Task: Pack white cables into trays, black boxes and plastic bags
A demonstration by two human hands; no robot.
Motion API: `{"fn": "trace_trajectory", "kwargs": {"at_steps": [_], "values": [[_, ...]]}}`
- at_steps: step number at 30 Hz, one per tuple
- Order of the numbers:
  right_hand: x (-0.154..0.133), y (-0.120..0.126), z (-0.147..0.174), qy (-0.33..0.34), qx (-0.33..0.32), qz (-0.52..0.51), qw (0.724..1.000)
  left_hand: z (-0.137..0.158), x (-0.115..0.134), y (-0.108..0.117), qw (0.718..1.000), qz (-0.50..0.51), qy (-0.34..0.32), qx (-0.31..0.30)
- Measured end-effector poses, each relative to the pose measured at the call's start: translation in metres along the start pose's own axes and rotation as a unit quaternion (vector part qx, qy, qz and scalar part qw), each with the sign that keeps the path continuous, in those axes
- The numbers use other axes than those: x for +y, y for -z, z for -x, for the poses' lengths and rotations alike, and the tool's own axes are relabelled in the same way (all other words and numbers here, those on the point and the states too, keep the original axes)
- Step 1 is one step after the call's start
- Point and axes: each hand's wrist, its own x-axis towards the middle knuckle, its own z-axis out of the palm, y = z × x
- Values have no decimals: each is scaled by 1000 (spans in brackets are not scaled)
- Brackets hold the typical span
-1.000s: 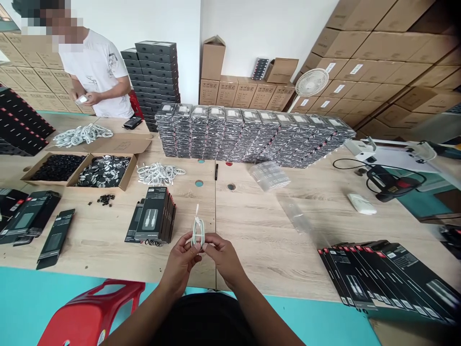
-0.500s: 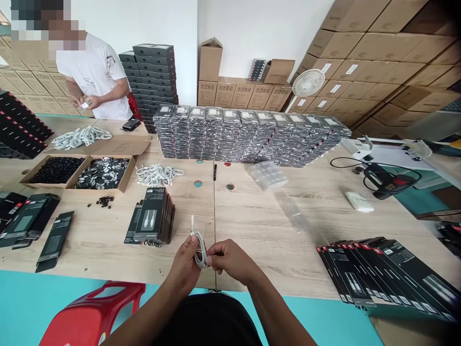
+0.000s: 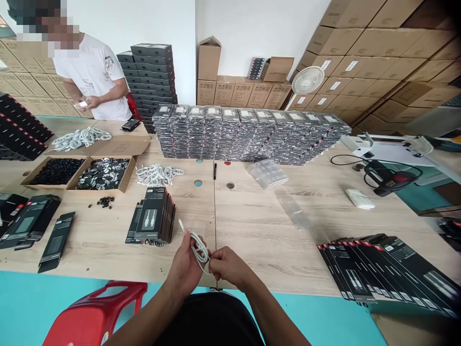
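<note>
A coiled white charging cable (image 3: 200,250) is gripped in my left hand (image 3: 186,263), above the table's front edge. One plug end of it sticks up past my thumb. My right hand (image 3: 229,265) is closed, its fingers pinching the cable at the coil's lower right side. What exactly lies between those fingertips is partly hidden. Left of my hands stands a stack of black cable boxes (image 3: 153,216) with a printed picture of two plugs. Small black rings (image 3: 154,243) lie at its foot. Behind it is a pile of white cables (image 3: 158,175).
An open carton (image 3: 124,185) holds small dark parts and labels. Clear plastic bags (image 3: 268,174) lie right of a black pen (image 3: 215,171). Wrapped boxes (image 3: 248,137) line the table's back. More black boxes (image 3: 382,269) lean at right. A co-worker (image 3: 95,79) stands across; a red stool (image 3: 93,312) is below left.
My left hand has turned, so the coil now tilts left with its plug end pointing up-left. My right hand has shifted slightly right and down, its fingers closing more tightly.
</note>
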Motion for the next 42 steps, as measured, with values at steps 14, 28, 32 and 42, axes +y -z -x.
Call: {"fn": "trace_trajectory", "kwargs": {"at_steps": [14,28,32,42], "values": [[7,-16,8,192,241,-23,951,-6,0,-1,987,-67,-131,64],[-14,-23,29,216,204,275,914,-6,11,-6,993,-62,-98,33],[-12,-24,24,221,213,270,912,-4,10,-5,991,-111,-73,32],[7,-28,17,263,233,253,901,0,9,-4,993,-98,-47,54]]}}
